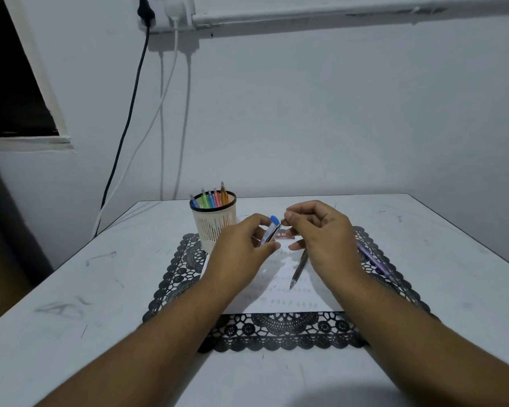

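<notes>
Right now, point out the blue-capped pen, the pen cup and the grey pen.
blue-capped pen [271, 230]: head view, mid-barrel below the cap.
pen cup [212, 224]: head view, slatted front wall.
grey pen [298, 270]: head view, middle of its barrel.

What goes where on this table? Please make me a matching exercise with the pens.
Things:
1. blue-capped pen
2. dark pen
3. purple pen
4. coloured pens

Places:
a. standing in the cream cup
b. lying on the white paper
c. held in the left hand
d. lying on the black lace mat, at its right side

Pairs: 1-c, 2-b, 3-d, 4-a
</notes>
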Action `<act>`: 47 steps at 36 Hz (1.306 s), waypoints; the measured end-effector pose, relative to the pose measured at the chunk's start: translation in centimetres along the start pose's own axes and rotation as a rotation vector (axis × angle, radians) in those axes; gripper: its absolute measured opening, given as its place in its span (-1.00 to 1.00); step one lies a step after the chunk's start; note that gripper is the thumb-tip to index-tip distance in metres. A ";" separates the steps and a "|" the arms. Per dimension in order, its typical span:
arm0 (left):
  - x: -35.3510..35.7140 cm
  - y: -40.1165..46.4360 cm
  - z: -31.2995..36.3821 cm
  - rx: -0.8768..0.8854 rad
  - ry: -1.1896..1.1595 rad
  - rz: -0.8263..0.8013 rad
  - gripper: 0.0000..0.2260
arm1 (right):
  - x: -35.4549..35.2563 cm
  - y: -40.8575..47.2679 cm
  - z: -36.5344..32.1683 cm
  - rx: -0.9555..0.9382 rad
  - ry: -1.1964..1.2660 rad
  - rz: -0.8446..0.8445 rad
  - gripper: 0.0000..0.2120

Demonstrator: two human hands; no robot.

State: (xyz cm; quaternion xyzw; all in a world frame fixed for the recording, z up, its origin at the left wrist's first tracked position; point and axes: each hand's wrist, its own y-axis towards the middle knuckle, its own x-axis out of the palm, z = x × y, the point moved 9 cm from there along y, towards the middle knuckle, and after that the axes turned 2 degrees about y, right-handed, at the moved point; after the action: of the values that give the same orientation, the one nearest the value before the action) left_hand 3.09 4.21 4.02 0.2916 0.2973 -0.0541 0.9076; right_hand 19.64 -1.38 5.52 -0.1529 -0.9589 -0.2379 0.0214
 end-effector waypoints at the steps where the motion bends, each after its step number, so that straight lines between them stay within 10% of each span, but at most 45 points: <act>1: 0.0 0.0 0.0 0.002 0.009 0.001 -0.69 | 0.0 0.0 0.0 -0.005 -0.002 0.001 -0.89; 47: 0.6 -0.4 0.6 0.018 -0.078 -0.070 -0.59 | -0.6 1.4 1.2 0.121 0.242 -0.021 -0.91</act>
State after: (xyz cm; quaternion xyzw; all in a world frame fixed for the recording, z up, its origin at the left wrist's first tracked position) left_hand 3.79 3.62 3.87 0.2867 0.2715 -0.0998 0.9133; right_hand 20.66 0.14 4.99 -0.1115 -0.9634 -0.1968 0.1437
